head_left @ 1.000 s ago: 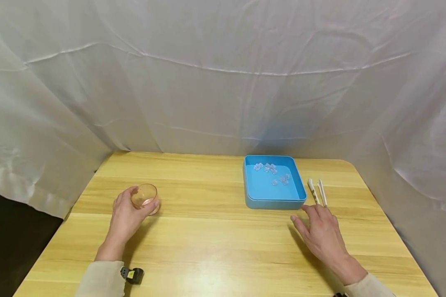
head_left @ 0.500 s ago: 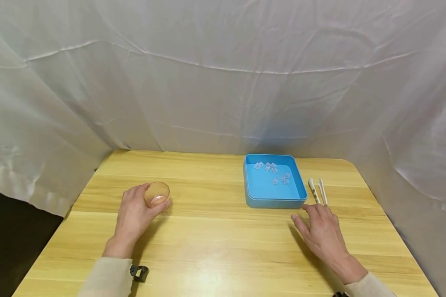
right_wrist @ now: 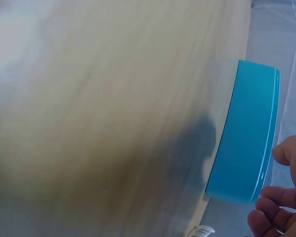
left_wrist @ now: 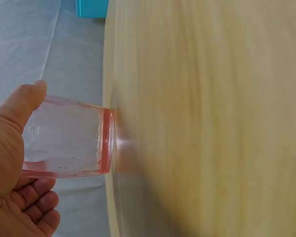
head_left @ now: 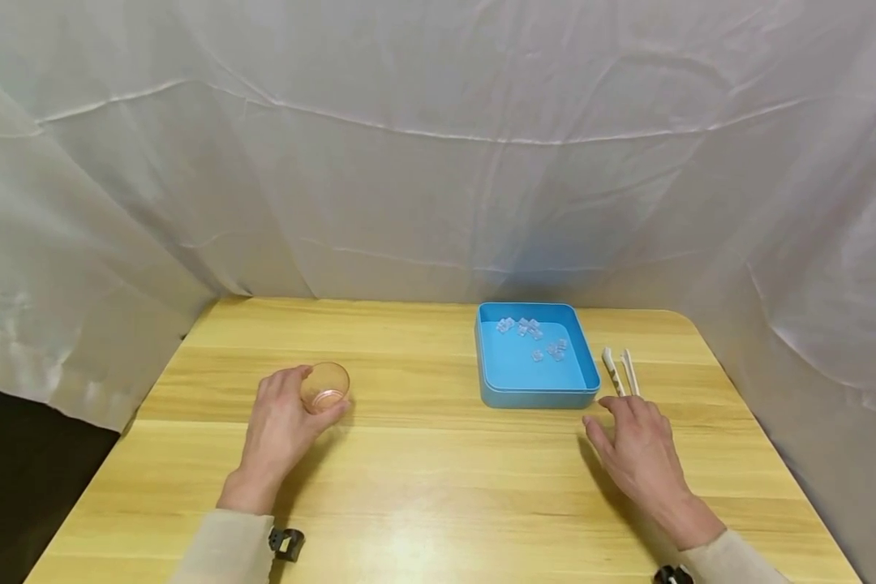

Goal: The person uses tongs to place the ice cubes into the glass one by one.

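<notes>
A clear pinkish-orange glass cup (head_left: 326, 388) stands upright at the left of the table, its base right at the tabletop in the left wrist view. My left hand (head_left: 281, 422) grips it between thumb and fingers, and the cup's wall (left_wrist: 66, 136) shows nothing inside. On the right, white tongs (head_left: 630, 373) lie beside a blue square box (head_left: 536, 400). Over the near end of the tongs hovers my right hand (head_left: 642, 454), fingers relaxed and holding nothing. Several clear ice-like cubes (head_left: 530, 328) lie in the box.
The wooden table (head_left: 423, 478) runs back to a pale grey curtain (head_left: 409, 203) that hangs along the rear and both sides. Sleeves with black wrist cameras show at the bottom. A dark gap (head_left: 29, 478) lies beyond the left table edge.
My left hand has carried the cup to the right along the table. The right hand has shifted slightly right near the tongs; the box and cubes stay as they were.
</notes>
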`<state>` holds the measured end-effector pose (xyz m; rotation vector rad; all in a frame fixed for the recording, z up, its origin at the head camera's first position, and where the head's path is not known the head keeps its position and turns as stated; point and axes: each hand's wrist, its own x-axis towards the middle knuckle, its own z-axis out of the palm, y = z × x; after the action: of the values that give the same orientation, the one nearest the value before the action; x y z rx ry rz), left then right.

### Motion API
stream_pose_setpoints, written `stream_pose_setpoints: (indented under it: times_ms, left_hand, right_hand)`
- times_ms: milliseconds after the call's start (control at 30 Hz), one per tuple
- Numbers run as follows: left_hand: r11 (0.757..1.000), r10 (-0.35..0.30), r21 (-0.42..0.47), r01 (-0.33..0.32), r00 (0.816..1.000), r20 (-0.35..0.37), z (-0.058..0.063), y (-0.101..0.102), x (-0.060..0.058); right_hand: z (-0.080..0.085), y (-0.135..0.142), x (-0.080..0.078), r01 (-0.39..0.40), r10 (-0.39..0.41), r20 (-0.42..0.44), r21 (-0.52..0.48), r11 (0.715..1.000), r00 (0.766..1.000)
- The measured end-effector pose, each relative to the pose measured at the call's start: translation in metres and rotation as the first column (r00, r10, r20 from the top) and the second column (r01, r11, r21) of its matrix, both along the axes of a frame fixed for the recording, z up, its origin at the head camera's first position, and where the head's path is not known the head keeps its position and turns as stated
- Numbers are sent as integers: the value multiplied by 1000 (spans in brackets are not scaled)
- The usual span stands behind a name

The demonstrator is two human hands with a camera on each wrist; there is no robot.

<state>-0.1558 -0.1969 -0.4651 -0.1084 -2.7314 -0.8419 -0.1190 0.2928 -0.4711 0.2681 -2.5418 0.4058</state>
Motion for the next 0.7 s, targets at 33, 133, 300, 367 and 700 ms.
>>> stream_pose_setpoints:
  times_ms: [33, 133, 300, 367, 700]
  left_hand:
    - [1000, -3, 1, 3, 1000, 2, 0, 1, 1]
    - [1000, -7, 4, 7, 1000, 11, 0, 3, 3]
    - [1000, -23, 11, 23, 1000, 10, 0, 6, 6]
    - [999, -30, 14, 30, 1000, 5, 0, 8, 6]
    - [998, -47, 42, 45, 998, 46, 1, 16, 7]
  right_hand:
    - [0, 1, -1, 0, 0, -1, -2, 1000, 1000]
    - [1, 5, -6, 10, -10, -2, -6, 1000, 1000]
    - [2, 16, -12, 61, -60, 39, -25, 998, 997]
    - [2, 21, -13, 90, -87, 73, -34, 995, 994]
    - [1, 49, -22, 185, -186, 245, 29, 982, 952]
